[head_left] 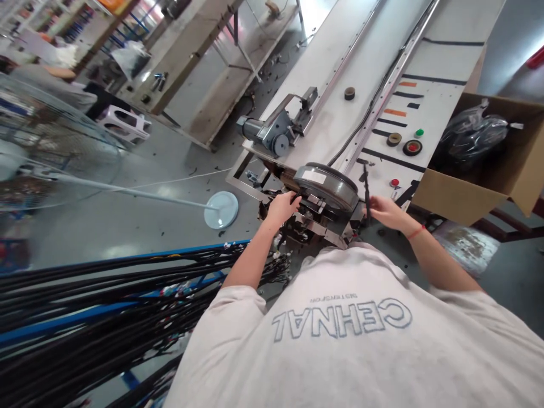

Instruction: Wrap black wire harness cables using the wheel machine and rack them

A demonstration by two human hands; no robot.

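In the head view my left hand (283, 208) is at the left side of a round dark drum (327, 184) with a white label. Its fingers are curled together at a small dark piece that I cannot make out, close to the metal parts (317, 224) under the drum. My right hand (386, 213), with a red cord at the wrist, is to the right of the drum. Between its thumb and fingers is a thin black stick-like piece (366, 190), which points away from me.
A motor unit (278, 133) is mounted on the white bench (331, 85). Tape rolls (394, 139) and a green button (419, 133) are on its right side. A cardboard box (463, 195) with black bags stands right. Black cables (127, 294) lie on a blue rack at left.
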